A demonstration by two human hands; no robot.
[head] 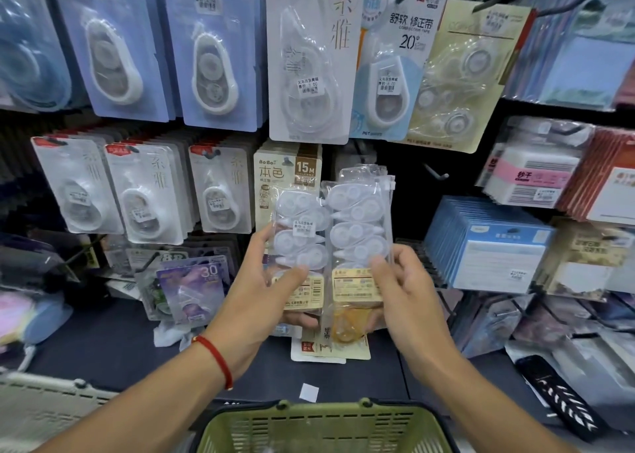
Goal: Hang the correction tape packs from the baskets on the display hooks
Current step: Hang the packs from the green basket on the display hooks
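Both hands are still busy, so the job is not done. The left hand (261, 287) grips one clear plastic pack of white correction tapes (299, 243), and the right hand (402, 294) grips a second clear pack (360, 225). Neither hangs yet; a bare metal hook (436, 174) waits just behind. The green plastic basket (323, 428) at the shelf's front edge looks empty, as far as it shows.
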